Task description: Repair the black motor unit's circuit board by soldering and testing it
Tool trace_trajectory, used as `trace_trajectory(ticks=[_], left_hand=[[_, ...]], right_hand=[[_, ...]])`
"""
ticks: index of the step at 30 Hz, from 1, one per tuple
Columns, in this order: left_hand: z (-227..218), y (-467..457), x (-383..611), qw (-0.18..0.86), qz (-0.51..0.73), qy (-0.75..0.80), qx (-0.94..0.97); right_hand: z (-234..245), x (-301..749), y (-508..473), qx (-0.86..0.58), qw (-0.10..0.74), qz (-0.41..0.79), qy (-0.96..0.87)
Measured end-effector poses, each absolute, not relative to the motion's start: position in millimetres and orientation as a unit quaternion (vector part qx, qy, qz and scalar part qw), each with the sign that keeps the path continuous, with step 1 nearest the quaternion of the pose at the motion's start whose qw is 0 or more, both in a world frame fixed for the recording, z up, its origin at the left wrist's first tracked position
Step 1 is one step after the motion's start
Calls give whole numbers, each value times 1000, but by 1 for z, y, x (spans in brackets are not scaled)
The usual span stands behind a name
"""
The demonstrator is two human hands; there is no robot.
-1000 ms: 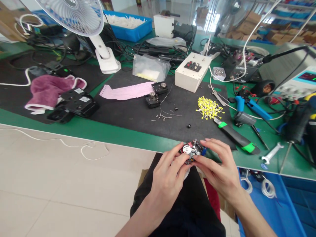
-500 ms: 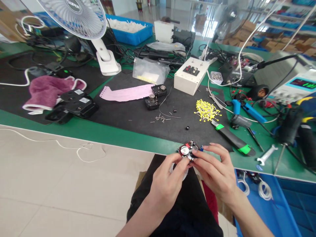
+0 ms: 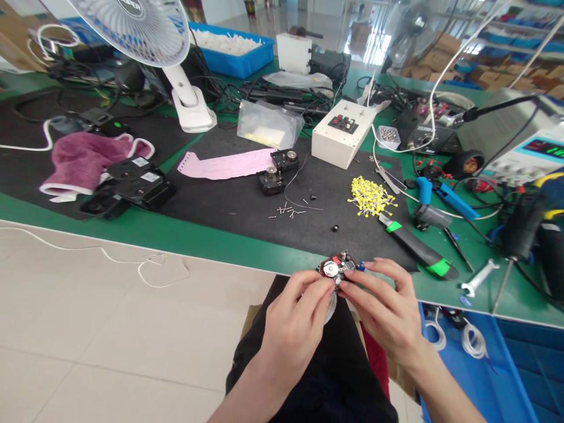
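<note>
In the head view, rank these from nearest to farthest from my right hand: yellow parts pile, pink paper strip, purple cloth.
From the right hand, on the small mechanism:
1. yellow parts pile, just ahead on the black mat.
2. pink paper strip, farther back and left.
3. purple cloth, far left.

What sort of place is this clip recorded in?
Likely an electronics assembly bench in a factory or workshop: yellow components piled on the black mat, a bench instrument with a lit display, cartons on shelves behind. The left hand and right hand hold a small mechanism.
</note>
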State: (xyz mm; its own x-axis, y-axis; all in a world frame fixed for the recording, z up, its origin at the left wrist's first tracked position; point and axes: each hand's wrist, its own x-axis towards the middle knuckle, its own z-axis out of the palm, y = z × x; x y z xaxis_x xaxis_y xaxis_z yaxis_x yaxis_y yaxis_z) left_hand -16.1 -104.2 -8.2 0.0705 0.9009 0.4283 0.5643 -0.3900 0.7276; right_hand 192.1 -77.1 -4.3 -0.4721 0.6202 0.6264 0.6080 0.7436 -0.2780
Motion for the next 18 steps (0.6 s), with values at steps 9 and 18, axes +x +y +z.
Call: trace_trajectory(ticks=[9, 18], left_hand=[[-3, -109, -18, 110, 376, 510, 766], [-6, -110, -30, 109, 347, 470, 804]], right_hand=[[-3, 191, -78, -364, 369, 9, -855], [-4, 191, -81, -370, 362, 17, -856]])
